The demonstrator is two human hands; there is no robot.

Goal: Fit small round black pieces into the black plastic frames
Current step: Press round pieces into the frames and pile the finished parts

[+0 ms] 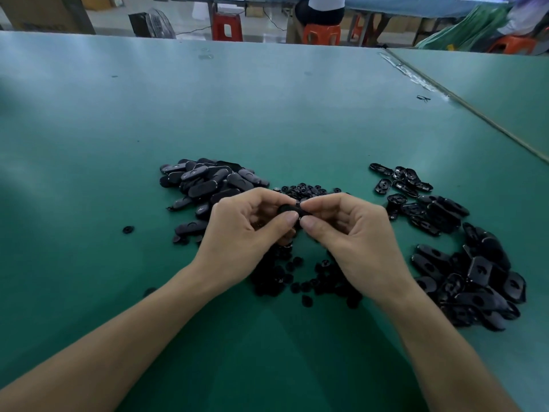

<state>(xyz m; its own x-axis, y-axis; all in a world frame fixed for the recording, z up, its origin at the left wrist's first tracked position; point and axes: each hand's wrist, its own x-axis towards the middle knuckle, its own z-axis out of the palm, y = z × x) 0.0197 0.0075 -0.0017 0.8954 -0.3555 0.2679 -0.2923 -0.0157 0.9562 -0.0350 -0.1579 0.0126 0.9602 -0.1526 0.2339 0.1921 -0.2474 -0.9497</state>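
Forearms (118,337) out over the desk (267,114), pinching one black frame (286,209) between left hand (246,230) and right hand (353,230); possibly risking a drop among loose round pieces (297,281) through uneven thumb pressure.

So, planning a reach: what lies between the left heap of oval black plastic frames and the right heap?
Head view: a scatter of small round black pieces, plus left hand and right hand pinching one black frame over it.
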